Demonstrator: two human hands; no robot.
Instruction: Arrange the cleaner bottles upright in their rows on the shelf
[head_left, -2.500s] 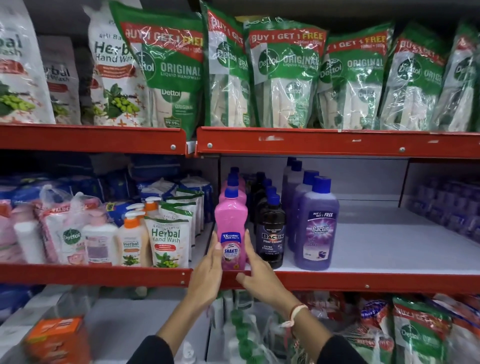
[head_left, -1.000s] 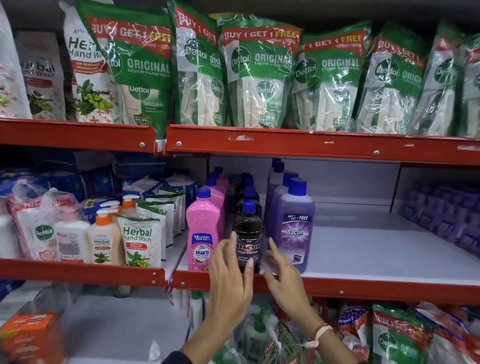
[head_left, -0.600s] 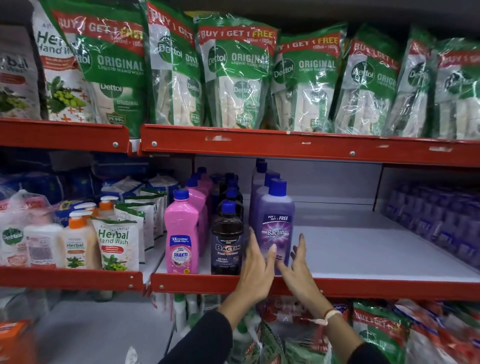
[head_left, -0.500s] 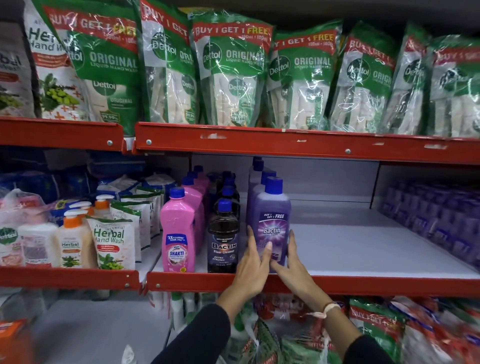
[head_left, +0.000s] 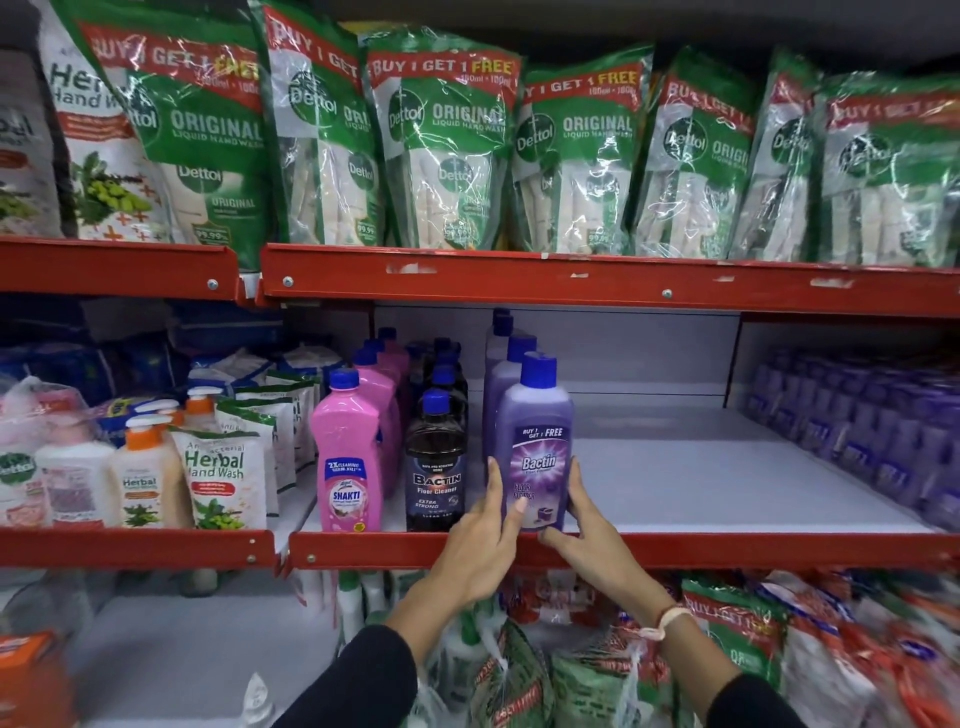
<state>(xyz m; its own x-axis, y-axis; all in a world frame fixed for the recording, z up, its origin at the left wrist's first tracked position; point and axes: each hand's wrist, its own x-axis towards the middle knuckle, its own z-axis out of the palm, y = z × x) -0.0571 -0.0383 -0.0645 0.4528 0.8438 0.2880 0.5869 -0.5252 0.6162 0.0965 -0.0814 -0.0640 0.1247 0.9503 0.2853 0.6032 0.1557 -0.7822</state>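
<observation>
Both hands cup the base of the front purple plastic Bactin floor-cleaner bottle with a blue cap (head_left: 535, 447). The left hand (head_left: 480, 545) lies against the bottle's left side with its fingers stretched up along the label, and the right hand (head_left: 589, 535) presses the right side, thumb under the bottom edge near the shelf lip. Neither hand is closed into a fist; together they hold the bottle between them. A pale band (head_left: 665, 621) circles the right wrist, and dark sleeves cover both forearms.

The bottle stands upright at the front edge of the white middle shelf with a red metal lip (head_left: 727, 551), heading a row of matching purple bottles behind it. Just to its left stands a dark brown Bactin bottle with a blue cap (head_left: 435, 467), also upright and leading its own row, and left of that a pink Shakti bottle with a blue cap (head_left: 347, 457) fronts a pink row. The shelf surface to the right of the purple row is bare white. Green Dettol handwash refill pouches (head_left: 447, 140) fill the shelf above, and herbal handwash packs (head_left: 221, 478) sit in the bay to the left.
</observation>
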